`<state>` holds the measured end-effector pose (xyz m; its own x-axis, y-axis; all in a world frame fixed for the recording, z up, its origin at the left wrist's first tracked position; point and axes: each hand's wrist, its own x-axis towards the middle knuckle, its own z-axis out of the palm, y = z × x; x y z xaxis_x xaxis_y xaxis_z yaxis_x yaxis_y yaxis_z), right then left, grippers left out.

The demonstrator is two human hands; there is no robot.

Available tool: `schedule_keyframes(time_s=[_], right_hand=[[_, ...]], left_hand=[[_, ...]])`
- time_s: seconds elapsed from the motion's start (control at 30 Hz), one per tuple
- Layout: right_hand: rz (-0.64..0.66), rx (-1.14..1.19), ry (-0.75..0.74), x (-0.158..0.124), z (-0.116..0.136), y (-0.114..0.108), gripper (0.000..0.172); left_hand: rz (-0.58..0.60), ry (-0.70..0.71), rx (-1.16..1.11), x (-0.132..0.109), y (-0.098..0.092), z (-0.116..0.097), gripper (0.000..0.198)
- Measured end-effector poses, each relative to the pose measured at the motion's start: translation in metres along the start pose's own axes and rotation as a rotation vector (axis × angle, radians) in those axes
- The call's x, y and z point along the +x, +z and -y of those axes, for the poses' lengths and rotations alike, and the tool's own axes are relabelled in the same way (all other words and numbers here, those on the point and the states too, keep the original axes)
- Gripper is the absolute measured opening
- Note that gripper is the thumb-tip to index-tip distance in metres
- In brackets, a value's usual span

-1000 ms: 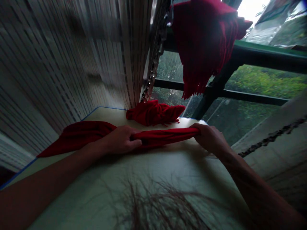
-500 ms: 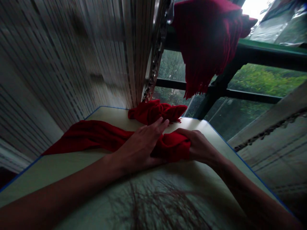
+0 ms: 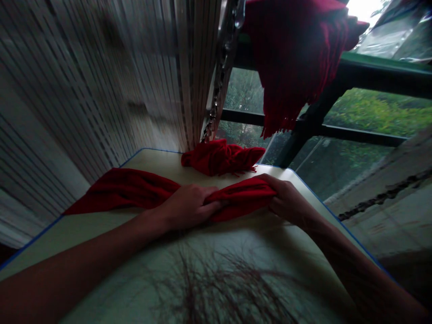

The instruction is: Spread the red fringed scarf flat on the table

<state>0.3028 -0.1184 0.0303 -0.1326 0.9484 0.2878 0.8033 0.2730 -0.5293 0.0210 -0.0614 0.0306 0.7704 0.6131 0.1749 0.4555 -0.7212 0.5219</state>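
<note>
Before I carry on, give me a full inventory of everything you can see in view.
held red cloth: one, red, stretched across the table
bunched fringed cloth: one, red, table's far end
hanging fringed cloth: one, dark red, upper right
table: one, pale with blue edge, centre
striped curtain: one, greyish with dark stripes, left
window frame: one, dark green, behind the hanging fringed cloth
greenery: uncountable, green, outside
clear plastic: count unclear, transparent, top right
pale fabric: one, whitish, right edge
hair strands: many, dark, bottom centre
left grip: one, skin-toned, closed on held red cloth
right grip: one, skin-toned, holding that cloth's right end
</note>
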Motion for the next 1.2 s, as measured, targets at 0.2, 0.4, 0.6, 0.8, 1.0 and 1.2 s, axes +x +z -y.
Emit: schedule_keyframes(time_s=[0.2, 0.4, 0.6, 0.8, 1.0, 1.2], right_hand=[[-0.042, 0.024, -0.109, 0.001, -0.01, 0.002, 0.067], [-0.001, 0.08, -0.144, 0.002, -0.012, 0.008, 0.058], [0.025, 0.093, -0.115, 0.001, -0.008, 0.009, 0.055], [0.049, 0.122, -0.129, 0.0, -0.003, 0.009, 0.05], [0.065, 0.127, -0.131, 0.0, -0.004, 0.012, 0.053], [0.072, 0.123, -0.127, 0.0, -0.001, 0.012, 0.05]], left_hand=[[-0.081, -0.084, -0.048, 0.003, -0.007, 0.016, 0.067], [-0.151, -0.148, 0.063, 0.005, -0.01, 0.03, 0.063], [-0.134, -0.154, 0.131, 0.004, -0.009, 0.028, 0.061], [-0.116, -0.141, 0.159, 0.006, -0.009, 0.028, 0.059], [-0.112, -0.15, 0.154, 0.005, -0.009, 0.029, 0.057], [-0.123, -0.151, 0.166, 0.003, -0.008, 0.031, 0.058]])
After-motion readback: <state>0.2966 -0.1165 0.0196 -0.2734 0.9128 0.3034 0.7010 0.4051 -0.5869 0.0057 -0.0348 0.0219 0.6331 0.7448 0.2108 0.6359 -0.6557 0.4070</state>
